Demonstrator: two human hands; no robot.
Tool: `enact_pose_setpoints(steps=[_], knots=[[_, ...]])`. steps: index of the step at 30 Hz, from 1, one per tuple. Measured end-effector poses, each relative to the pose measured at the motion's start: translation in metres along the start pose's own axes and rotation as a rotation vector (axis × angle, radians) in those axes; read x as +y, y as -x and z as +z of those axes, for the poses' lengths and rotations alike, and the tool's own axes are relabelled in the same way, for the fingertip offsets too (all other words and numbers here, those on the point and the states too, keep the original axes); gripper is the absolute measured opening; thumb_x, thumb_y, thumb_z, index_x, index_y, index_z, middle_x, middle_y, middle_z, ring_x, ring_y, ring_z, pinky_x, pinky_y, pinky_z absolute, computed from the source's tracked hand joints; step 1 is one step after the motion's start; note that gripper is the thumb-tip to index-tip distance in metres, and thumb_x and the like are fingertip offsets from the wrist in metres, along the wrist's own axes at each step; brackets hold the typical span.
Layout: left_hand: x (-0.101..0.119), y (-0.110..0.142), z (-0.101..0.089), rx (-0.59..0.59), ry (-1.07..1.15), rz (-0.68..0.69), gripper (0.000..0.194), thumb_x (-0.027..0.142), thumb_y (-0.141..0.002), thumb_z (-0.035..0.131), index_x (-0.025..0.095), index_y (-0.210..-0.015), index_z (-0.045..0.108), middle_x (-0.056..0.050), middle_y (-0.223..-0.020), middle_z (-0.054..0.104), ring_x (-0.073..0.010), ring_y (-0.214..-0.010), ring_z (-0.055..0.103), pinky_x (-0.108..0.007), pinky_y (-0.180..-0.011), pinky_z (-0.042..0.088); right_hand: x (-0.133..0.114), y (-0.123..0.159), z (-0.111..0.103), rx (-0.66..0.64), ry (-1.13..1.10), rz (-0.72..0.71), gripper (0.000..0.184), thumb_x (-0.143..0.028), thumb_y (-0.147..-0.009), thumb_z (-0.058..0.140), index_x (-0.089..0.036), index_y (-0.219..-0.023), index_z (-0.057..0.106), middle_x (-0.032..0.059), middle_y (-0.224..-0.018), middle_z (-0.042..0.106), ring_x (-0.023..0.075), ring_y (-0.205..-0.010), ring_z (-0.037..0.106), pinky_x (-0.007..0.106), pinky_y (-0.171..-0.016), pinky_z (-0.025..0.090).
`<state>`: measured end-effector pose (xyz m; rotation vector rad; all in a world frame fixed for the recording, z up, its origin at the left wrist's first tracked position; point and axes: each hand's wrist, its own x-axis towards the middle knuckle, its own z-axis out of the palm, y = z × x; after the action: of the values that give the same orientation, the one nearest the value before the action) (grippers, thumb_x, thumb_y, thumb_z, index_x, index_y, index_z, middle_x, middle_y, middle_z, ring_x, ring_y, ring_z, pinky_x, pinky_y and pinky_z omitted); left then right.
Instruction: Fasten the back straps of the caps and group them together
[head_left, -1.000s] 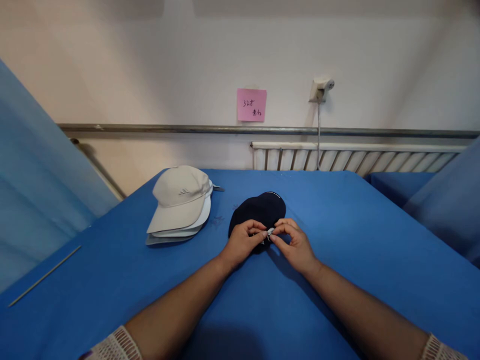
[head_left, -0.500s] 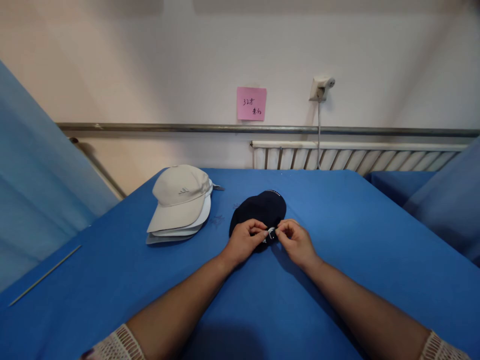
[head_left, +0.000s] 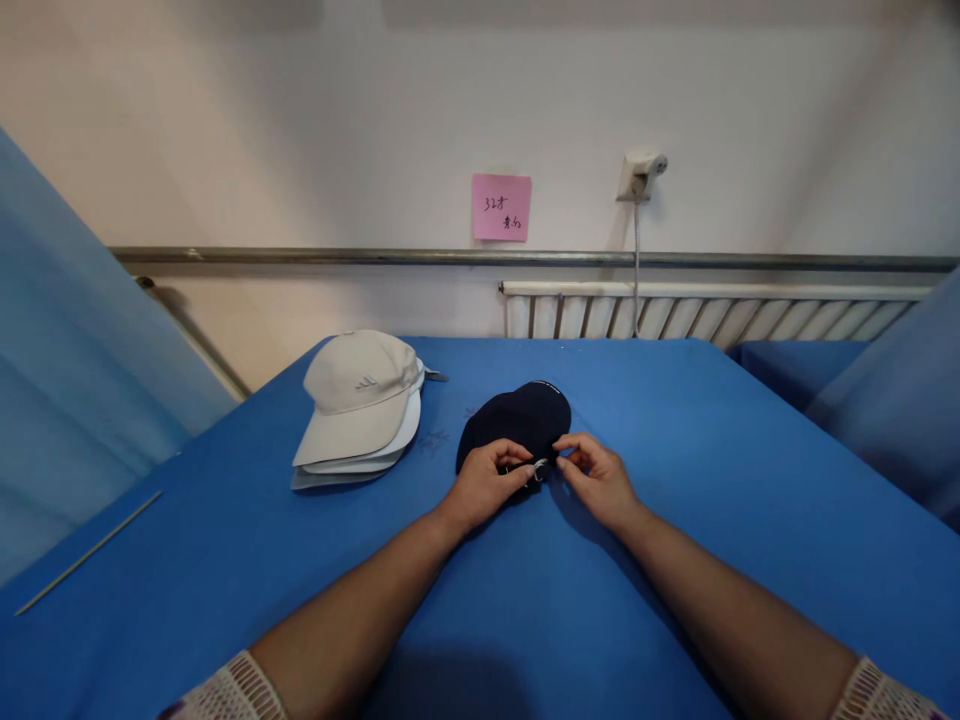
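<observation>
A dark navy cap [head_left: 519,420] lies on the blue cloth-covered table [head_left: 675,480] in front of me. My left hand [head_left: 484,484] pinches the cap's near edge, where a small metal buckle shows between the fingertips. My right hand [head_left: 600,480] pinches the strap end just right of the buckle, thumb and forefinger pressed together. Both hands rest on the cloth at the cap's rear.
A stack of light caps, a beige one [head_left: 358,395] on top, sits at the left. A thin stick [head_left: 86,553] lies near the table's left edge. Behind are a radiator [head_left: 705,315], a rail, a pink note [head_left: 501,207] and a wall socket [head_left: 639,172].
My right hand has pulled slightly to the right of the buckle. The white piece earlier seen between the fingertips no longer shows. The cap has hardly moved.
</observation>
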<state>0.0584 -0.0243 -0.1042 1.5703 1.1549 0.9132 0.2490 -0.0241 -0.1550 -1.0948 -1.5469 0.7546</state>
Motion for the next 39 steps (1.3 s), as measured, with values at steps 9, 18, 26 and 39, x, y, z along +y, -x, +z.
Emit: enact_pose_setpoints(steps=[9, 18, 26, 39], knots=[[0.002, 0.006, 0.003, 0.046, -0.397, 0.161, 0.02, 0.023, -0.074, 0.068, 0.02, -0.094, 0.068, -0.002, -0.089, 0.072, -0.017, -0.079, 0.065, -0.028, -0.074, 0.048, -0.013, 0.003, -0.003, -0.109, 0.226, -0.291, 0.02, -0.011, -0.084, 0.051, -0.023, -0.098, 0.059, 0.0063, -0.102, 0.061, 0.015, -0.074, 0.06, 0.03, -0.065, 0.051], [0.001, 0.002, -0.004, -0.029, -0.285, 0.082, 0.02, 0.022, -0.074, 0.064, 0.018, -0.093, 0.07, -0.004, -0.09, 0.072, -0.0177, -0.082, 0.065, -0.027, -0.073, 0.048, -0.028, 0.009, -0.01, -0.211, 0.324, -0.298, 0.022, -0.008, -0.081, 0.05, -0.021, -0.1, 0.051, 0.0091, -0.11, 0.062, 0.0183, -0.086, 0.063, 0.034, -0.077, 0.051], [0.006, 0.003, -0.009, -0.119, -0.051, -0.027, 0.022, 0.03, -0.077, 0.063, 0.013, -0.091, 0.069, -0.004, -0.078, 0.067, -0.0129, -0.066, 0.058, -0.023, -0.059, 0.045, -0.017, 0.0, -0.012, -0.171, 0.272, -0.18, 0.012, -0.027, -0.091, 0.054, -0.022, -0.1, 0.062, 0.0029, -0.087, 0.063, 0.0148, -0.069, 0.059, 0.03, -0.065, 0.048], [0.01, 0.005, -0.012, -0.14, -0.234, 0.145, 0.024, 0.016, -0.074, 0.066, 0.018, -0.098, 0.068, -0.004, -0.094, 0.071, -0.0174, -0.086, 0.064, -0.03, -0.077, 0.051, -0.007, -0.005, -0.015, -0.302, 0.176, -0.262, 0.015, -0.021, -0.083, 0.064, -0.024, -0.098, 0.062, 0.004, -0.1, 0.061, 0.0156, -0.082, 0.059, 0.03, -0.071, 0.05]])
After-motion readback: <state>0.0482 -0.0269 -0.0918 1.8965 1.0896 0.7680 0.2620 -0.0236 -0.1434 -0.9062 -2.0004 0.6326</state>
